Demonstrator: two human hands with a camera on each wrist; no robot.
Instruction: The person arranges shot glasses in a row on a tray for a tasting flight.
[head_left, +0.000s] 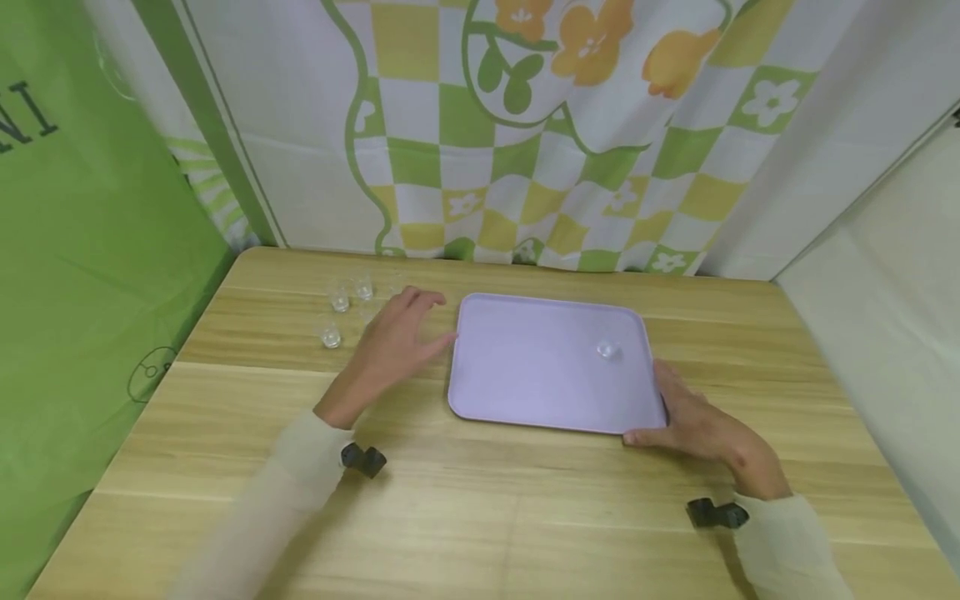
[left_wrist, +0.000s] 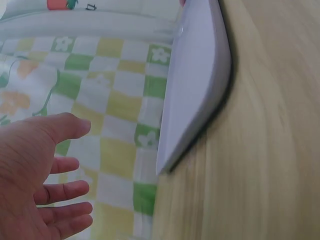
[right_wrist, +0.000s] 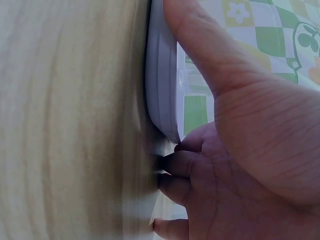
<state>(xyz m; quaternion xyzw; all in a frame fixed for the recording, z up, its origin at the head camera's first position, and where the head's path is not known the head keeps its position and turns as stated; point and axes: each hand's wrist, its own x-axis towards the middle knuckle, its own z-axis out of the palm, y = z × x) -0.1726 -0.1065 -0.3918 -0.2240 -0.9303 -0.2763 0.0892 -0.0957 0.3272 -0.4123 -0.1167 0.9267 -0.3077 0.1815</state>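
A lilac rectangular tray [head_left: 540, 367] lies on the wooden table, with one small clear glass [head_left: 608, 350] on its right part. At the tray's near right corner, my right hand [head_left: 693, 421] holds it, thumb along the near edge and fingers by the right side. The right wrist view shows that thumb [right_wrist: 200, 45] against the tray's side [right_wrist: 162, 75], fingers bent near the tabletop. My left hand [head_left: 397, 337] hovers left of the tray, fingers spread and holding nothing. Behind it stand several small clear glasses [head_left: 340, 298], partly hidden by the hand.
The wooden table [head_left: 465, 517] extends around the tray. A checked, flowered curtain [head_left: 540, 183] hangs along its back edge. Green cloth [head_left: 90, 275] hangs at the left, pale cloth [head_left: 885, 333] at the right.
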